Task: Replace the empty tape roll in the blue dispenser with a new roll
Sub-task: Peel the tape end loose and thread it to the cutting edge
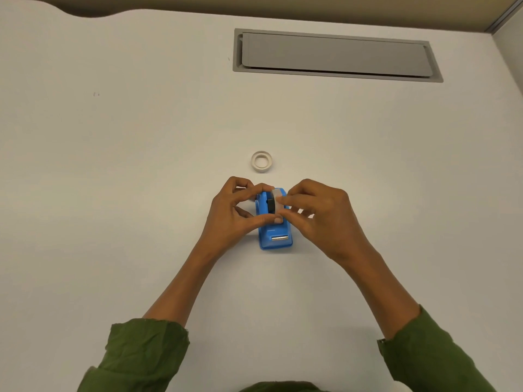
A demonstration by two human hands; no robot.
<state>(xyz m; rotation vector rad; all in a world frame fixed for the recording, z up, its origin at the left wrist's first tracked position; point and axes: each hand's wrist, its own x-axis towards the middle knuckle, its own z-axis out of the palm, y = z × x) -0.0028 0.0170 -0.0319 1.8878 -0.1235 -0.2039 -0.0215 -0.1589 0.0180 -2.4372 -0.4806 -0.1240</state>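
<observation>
The blue dispenser (276, 236) stands on the white table, its metal cutter toward me. A whitish roll (276, 197) on a black hub (270, 205) sits at the dispenser's cradle. My left hand (235, 213) pinches the hub and roll from the left, thumb at the front. From the right, my right hand (317, 216) grips the same roll with its fingertips. A second whitish tape roll (261, 161) lies flat on the table just beyond the dispenser, untouched.
A grey rectangular cable hatch (334, 55) is set into the table (113, 165) at the back right. The table's far edge curves at the top left. Green sleeves cover both forearms.
</observation>
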